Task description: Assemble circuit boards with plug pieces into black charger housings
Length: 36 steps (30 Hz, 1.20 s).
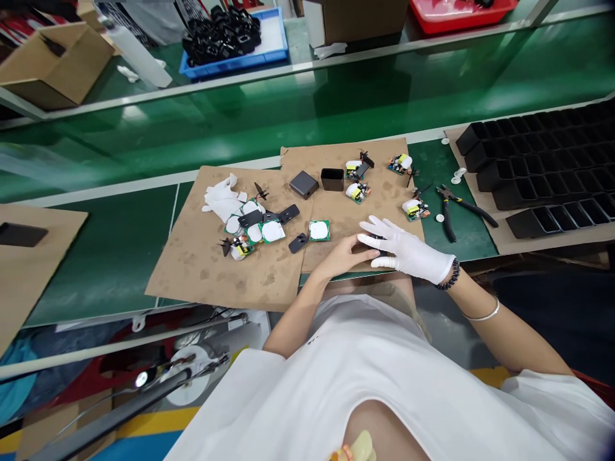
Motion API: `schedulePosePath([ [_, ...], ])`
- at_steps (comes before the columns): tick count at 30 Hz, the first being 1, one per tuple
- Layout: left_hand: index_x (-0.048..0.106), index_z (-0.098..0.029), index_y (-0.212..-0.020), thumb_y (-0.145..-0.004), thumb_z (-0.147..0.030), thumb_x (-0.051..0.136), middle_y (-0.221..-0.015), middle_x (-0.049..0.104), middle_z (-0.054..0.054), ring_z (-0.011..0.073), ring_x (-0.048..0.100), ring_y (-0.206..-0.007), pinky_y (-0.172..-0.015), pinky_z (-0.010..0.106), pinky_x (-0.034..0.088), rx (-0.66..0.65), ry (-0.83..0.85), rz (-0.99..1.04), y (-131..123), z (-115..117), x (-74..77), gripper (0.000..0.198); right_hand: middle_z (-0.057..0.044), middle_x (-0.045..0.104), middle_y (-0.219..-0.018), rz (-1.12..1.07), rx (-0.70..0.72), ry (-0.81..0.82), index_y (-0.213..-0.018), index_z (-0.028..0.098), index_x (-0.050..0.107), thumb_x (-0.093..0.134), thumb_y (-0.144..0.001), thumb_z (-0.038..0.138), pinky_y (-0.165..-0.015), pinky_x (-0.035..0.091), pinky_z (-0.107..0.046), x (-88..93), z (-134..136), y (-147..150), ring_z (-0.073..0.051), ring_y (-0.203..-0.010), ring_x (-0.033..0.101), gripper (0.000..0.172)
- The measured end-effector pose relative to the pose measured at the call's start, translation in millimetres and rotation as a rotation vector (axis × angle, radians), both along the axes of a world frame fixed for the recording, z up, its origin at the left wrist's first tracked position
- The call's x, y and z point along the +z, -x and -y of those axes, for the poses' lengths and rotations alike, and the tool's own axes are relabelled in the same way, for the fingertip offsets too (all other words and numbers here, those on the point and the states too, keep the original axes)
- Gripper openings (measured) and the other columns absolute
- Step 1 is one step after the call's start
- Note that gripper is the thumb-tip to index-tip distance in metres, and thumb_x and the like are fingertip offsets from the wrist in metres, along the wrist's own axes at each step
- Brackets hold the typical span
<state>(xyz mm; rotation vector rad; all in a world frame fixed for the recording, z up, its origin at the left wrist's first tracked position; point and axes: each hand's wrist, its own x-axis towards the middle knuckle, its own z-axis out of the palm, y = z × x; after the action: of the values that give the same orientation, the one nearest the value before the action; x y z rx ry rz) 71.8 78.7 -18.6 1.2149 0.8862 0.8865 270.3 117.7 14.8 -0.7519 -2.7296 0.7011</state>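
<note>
My bare left hand (346, 256) and my white-gloved right hand (401, 248) meet at the cardboard's front edge, both closed around a small dark object (380, 242) that they mostly cover. Left of them lie a green board with a white pad (319, 230) and a small black part (298, 242). Behind are a closed black case (304, 184), an open black case (332, 180) and circuit assemblies (358, 192). Farther left, more boards (272, 231) and black parts lie beside a crumpled white glove (223, 200).
Pliers (451, 203) lie right of the cardboard (192, 269). Rows of black cases (542, 168) stand at the far right. Behind the green belt (230, 121) are a blue tray (235, 66), cardboard boxes (57, 64) and a red tray (456, 22).
</note>
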Motion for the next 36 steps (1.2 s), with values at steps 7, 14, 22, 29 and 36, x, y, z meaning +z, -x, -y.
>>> schedulePosePath([
  [7,0.069,-0.019,-0.109,-0.067,-0.034,0.085,-0.118,0.072,0.008,0.023,0.064,-0.112,-0.106,0.038,0.046,0.273,0.075,0.128,-21.6,9.8,2.1,0.048,-0.015,0.034,-0.159,-0.245,-0.528,-0.104,-0.15,0.026,0.04,0.057,-0.095,0.038,-0.112,0.046,-0.046,-24.8,54.7,8.5,-0.029,-0.143,0.042,0.06],
  [14,0.068,-0.019,-0.108,-0.074,-0.042,0.08,-0.121,0.07,0.01,0.0232,0.063,-0.115,-0.107,0.037,0.045,0.249,-0.02,0.052,-17.9,15.4,9.4,0.042,-0.013,0.049,-0.149,-0.204,-0.907,-0.147,-0.143,0.023,0.051,0.048,-0.095,0.026,-0.1,0.056,-0.046,-40.2,98.7,47.6,-0.032,-0.123,0.063,0.048],
  [22,0.066,-0.019,-0.109,-0.079,-0.04,0.076,-0.121,0.07,0.01,0.0221,0.064,-0.114,-0.105,0.036,0.047,0.203,-0.072,0.002,-16.7,12.0,11.8,0.038,-0.015,0.06,-0.138,-0.254,-1.006,-0.292,-0.133,0.019,0.058,0.054,-0.091,0.021,-0.09,0.061,-0.04,-37.6,91.6,61.0,-0.029,-0.113,0.069,0.042],
  [29,0.069,-0.021,-0.114,-0.085,-0.037,0.071,-0.125,0.07,0.009,0.0222,0.064,-0.118,-0.107,0.036,0.047,0.133,-0.14,-0.129,-5.7,11.6,11.4,0.033,-0.014,0.071,-0.121,-0.246,-1.022,-0.271,-0.115,0.019,0.068,0.052,-0.093,0.025,-0.087,0.062,-0.04,-39.2,85.7,54.0,-0.028,-0.102,0.073,0.028],
  [36,0.058,-0.019,-0.09,-0.077,-0.046,0.077,-0.125,0.069,0.011,0.022,0.065,-0.116,-0.104,0.037,0.048,0.058,-0.017,0.067,-12.7,-0.7,10.6,0.036,-0.012,0.072,-0.121,-0.366,-0.73,-0.202,-0.111,0.02,0.069,0.057,-0.093,0.027,-0.094,0.06,-0.038,-38.5,68.1,16.5,-0.025,-0.109,0.071,0.023],
])
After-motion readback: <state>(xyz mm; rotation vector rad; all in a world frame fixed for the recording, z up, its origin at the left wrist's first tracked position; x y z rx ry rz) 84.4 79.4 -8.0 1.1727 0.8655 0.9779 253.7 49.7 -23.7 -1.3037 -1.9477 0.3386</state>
